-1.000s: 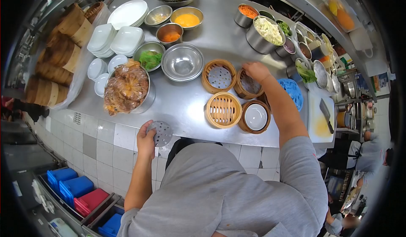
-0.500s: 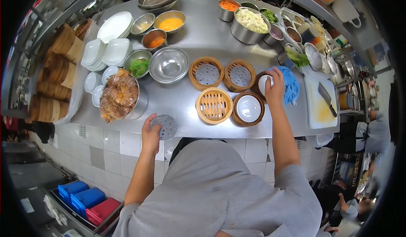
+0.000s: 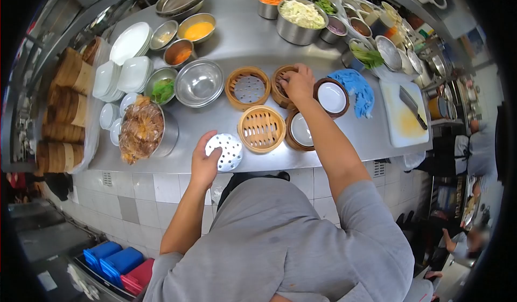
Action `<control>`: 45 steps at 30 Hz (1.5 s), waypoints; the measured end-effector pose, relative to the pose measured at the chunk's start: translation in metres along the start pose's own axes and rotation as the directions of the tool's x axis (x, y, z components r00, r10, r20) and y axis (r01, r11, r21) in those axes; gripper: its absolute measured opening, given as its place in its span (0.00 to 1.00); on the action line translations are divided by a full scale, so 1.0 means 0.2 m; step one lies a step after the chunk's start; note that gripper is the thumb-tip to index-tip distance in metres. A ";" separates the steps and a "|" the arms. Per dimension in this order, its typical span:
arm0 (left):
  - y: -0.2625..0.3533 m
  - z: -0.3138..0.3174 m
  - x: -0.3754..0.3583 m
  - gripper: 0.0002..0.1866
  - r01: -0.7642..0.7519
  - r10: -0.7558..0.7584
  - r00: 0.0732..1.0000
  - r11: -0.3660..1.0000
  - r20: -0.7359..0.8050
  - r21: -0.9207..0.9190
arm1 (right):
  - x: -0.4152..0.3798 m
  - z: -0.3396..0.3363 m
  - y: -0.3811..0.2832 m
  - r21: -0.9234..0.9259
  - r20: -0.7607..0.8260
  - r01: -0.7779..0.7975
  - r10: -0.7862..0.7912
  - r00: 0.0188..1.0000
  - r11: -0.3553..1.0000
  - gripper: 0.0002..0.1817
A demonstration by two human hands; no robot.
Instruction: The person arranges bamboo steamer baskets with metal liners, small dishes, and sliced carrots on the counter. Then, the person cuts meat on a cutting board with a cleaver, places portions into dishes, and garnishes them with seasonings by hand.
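Observation:
My left hand grips a round perforated metal disc at the table's front edge, thumb on its face. My right hand reaches into a bamboo steamer basket, fingers curled inside its rim; what they pinch is hidden. Brown slats show inside that basket. To its left stands another steamer basket with a perforated disc in it. In front is a lighter basket with bare slats. Two darker baskets hold white bowls, one bowl beside my right hand, the other bowl partly behind my forearm.
A blue cloth and a white cutting board with a knife lie right. Leftward stand a metal bowl, a plastic-covered pot and stacked white dishes. Ingredient containers line the back. Other people are at the right.
My right hand has left the white bowl and moved left to the back steamer basket. That basket's disc no longer shows. The disc in my left hand has tilted and looks brighter.

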State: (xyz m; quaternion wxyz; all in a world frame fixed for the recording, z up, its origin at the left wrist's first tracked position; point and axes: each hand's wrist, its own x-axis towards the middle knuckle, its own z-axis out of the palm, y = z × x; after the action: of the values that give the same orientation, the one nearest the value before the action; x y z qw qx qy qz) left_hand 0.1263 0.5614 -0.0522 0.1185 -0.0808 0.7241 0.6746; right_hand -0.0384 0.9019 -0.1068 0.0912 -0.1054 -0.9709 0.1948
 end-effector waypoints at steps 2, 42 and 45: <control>-0.05 -0.13 -0.07 0.29 0.052 -0.056 0.995 0.997 -0.081 -0.061 | 0.03 0.02 -0.04 -0.047 -0.003 -0.016 0.016 1.000 0.999 0.11; -0.04 0.45 0.27 0.26 -0.415 0.391 0.906 0.738 0.164 0.533 | -1.80 -0.05 1.46 0.665 0.577 -0.676 0.793 0.193 -0.319 0.31; -0.09 0.44 0.24 0.27 -0.481 0.497 0.852 0.621 0.164 0.619 | -1.62 0.10 1.22 0.617 0.603 -0.773 0.719 0.345 -0.147 0.27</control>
State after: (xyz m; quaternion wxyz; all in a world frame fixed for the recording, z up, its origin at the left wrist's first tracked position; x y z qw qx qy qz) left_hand 0.0915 0.6494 -0.0888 -0.0576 0.1563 0.9046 0.3923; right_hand 0.3091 1.0374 -0.2661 -0.0256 -0.5735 -0.4789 0.6642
